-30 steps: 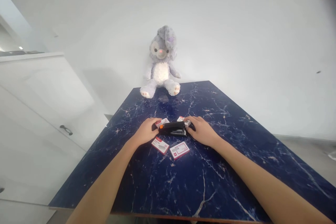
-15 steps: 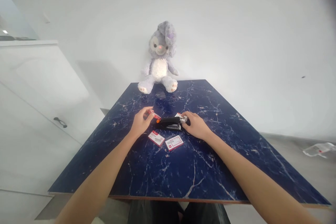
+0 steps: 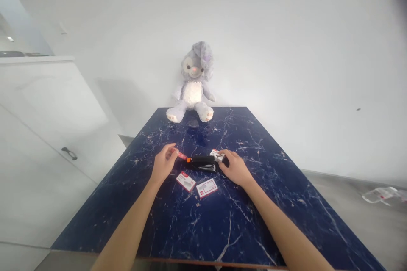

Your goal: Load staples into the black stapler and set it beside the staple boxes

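A black stapler (image 3: 202,162) with an orange end lies across the middle of the table, between my two hands. My left hand (image 3: 163,161) is closed on a small red box (image 3: 180,154) just beyond the stapler's orange tip. At the stapler's other end, my right hand (image 3: 234,167) pinches a small white box (image 3: 216,154), whose right part is hidden by the fingers. Two flat red-and-white boxes, one on the left (image 3: 185,181) and one on the right (image 3: 207,188), rest on the table on the near side of the stapler.
The table (image 3: 190,228) has a dark blue marbled top. A grey plush toy (image 3: 193,89) sits at its far edge against the white wall. To the left stands a white cabinet (image 3: 41,135) with a dark handle. A clear plastic item (image 3: 381,194) lies on the floor at right.
The whole scene sits lower in the picture as my head has tilted up. The red box has turned slightly in my left hand, and more of the white box shows beside my right fingers.
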Action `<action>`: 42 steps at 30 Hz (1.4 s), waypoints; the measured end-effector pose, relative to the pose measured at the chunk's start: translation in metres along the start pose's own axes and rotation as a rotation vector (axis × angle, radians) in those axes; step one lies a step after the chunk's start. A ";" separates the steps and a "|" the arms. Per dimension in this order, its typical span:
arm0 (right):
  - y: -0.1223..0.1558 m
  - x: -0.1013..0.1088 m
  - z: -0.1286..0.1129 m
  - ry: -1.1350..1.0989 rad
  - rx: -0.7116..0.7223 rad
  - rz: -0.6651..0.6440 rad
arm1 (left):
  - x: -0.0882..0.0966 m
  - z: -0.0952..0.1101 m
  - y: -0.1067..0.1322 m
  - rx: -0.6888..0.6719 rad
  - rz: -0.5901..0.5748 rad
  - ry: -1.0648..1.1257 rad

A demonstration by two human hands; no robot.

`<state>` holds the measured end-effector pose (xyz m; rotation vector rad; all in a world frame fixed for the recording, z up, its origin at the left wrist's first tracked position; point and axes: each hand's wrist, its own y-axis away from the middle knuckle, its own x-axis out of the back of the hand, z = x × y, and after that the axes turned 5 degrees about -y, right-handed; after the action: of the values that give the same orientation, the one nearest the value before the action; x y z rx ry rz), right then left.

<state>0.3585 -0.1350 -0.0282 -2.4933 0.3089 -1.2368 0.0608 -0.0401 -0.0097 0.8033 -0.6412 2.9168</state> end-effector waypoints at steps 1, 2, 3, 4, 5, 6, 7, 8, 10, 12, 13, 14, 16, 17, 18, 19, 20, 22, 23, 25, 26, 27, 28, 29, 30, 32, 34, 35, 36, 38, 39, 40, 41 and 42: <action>0.000 0.000 -0.001 0.000 -0.004 0.002 | 0.002 0.001 0.002 0.029 0.011 0.004; -0.001 0.000 -0.002 0.001 -0.006 0.005 | 0.003 0.001 0.004 0.052 0.020 0.005; -0.001 0.000 -0.003 0.007 -0.007 0.008 | 0.003 0.001 0.005 0.065 0.028 0.004; -0.002 -0.001 -0.005 0.016 -0.007 0.011 | 0.004 0.001 0.005 0.069 0.033 0.001; -0.003 -0.001 -0.007 0.027 -0.007 0.014 | 0.003 0.001 0.004 0.069 0.036 -0.001; -0.005 -0.001 -0.008 0.038 -0.009 0.015 | 0.002 0.001 0.002 0.068 0.031 -0.003; -0.005 -0.001 -0.010 0.048 -0.012 0.013 | 0.001 0.000 0.000 0.073 0.022 -0.006; -0.006 -0.001 -0.012 0.056 -0.015 0.008 | -0.001 0.000 -0.003 0.087 0.012 -0.009; -0.006 0.000 -0.016 0.068 -0.010 0.001 | -0.004 0.000 -0.007 0.123 -0.012 -0.015; -0.005 0.001 -0.019 0.087 0.001 0.008 | -0.006 0.001 -0.009 0.151 -0.023 -0.022; -0.005 0.001 -0.020 0.100 0.011 0.007 | -0.006 0.001 -0.009 0.162 -0.016 -0.026; -0.005 0.002 -0.020 0.116 0.015 0.008 | -0.007 0.000 -0.009 0.172 0.006 -0.026; -0.004 0.001 -0.018 0.128 0.011 -0.002 | -0.008 -0.003 -0.007 0.198 0.052 -0.015; -0.004 0.001 -0.018 0.129 0.008 -0.007 | -0.007 -0.005 -0.007 0.210 0.075 -0.007; -0.004 0.000 -0.017 0.129 0.004 -0.010 | -0.007 -0.006 -0.006 0.223 0.093 0.001; -0.003 0.000 -0.016 0.129 0.003 -0.010 | -0.006 -0.007 -0.006 0.235 0.101 0.011; -0.003 0.000 -0.016 0.129 0.004 -0.008 | -0.006 -0.007 -0.006 0.241 0.097 0.022; -0.003 -0.001 -0.016 0.130 0.013 -0.005 | -0.005 -0.005 -0.007 0.230 0.059 0.061; -0.002 -0.001 -0.016 0.131 0.018 -0.005 | -0.005 -0.004 -0.007 0.212 0.030 0.088; -0.003 0.000 -0.016 0.133 0.017 -0.001 | -0.005 -0.002 -0.009 0.176 -0.026 0.152; -0.003 0.000 -0.016 0.132 0.013 -0.001 | -0.005 -0.002 -0.009 0.174 -0.041 0.181; -0.003 0.001 -0.015 0.129 0.007 -0.002 | -0.006 -0.002 -0.010 0.182 -0.050 0.203; -0.004 0.001 -0.014 0.120 0.001 -0.004 | -0.006 -0.003 -0.010 0.192 -0.060 0.214; -0.005 0.002 -0.012 0.105 -0.005 -0.011 | -0.007 -0.003 -0.010 0.195 -0.071 0.207; -0.006 0.003 -0.010 0.085 -0.011 -0.022 | -0.008 -0.004 -0.010 0.188 -0.089 0.182; -0.008 0.004 -0.006 0.047 -0.013 -0.039 | -0.008 -0.004 -0.009 0.122 -0.162 0.066; -0.009 0.006 -0.006 0.028 0.016 -0.032 | -0.006 -0.001 -0.008 -0.012 -0.209 -0.117; -0.008 0.008 -0.008 0.027 0.033 -0.007 | -0.004 0.002 -0.007 -0.091 -0.209 -0.204; -0.007 0.010 -0.011 0.026 0.044 0.033 | -0.001 0.005 -0.006 -0.163 -0.203 -0.268; -0.003 0.016 -0.023 0.012 0.045 0.122 | 0.005 0.012 -0.003 -0.251 -0.225 -0.309; 0.000 0.019 -0.031 0.002 0.044 0.148 | 0.008 0.015 -0.001 -0.263 -0.263 -0.301; 0.004 0.021 -0.038 -0.007 0.052 0.147 | 0.010 0.017 0.001 -0.270 -0.310 -0.293; 0.007 0.023 -0.046 -0.007 0.068 0.129 | 0.010 0.018 0.003 -0.281 -0.351 -0.292; 0.010 0.023 -0.052 0.009 0.087 0.115 | 0.009 0.019 0.005 -0.295 -0.380 -0.298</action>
<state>0.3308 -0.1625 0.0140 -2.3624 0.3859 -1.1902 0.0611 -0.0531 0.0079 1.1781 -0.8111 2.3175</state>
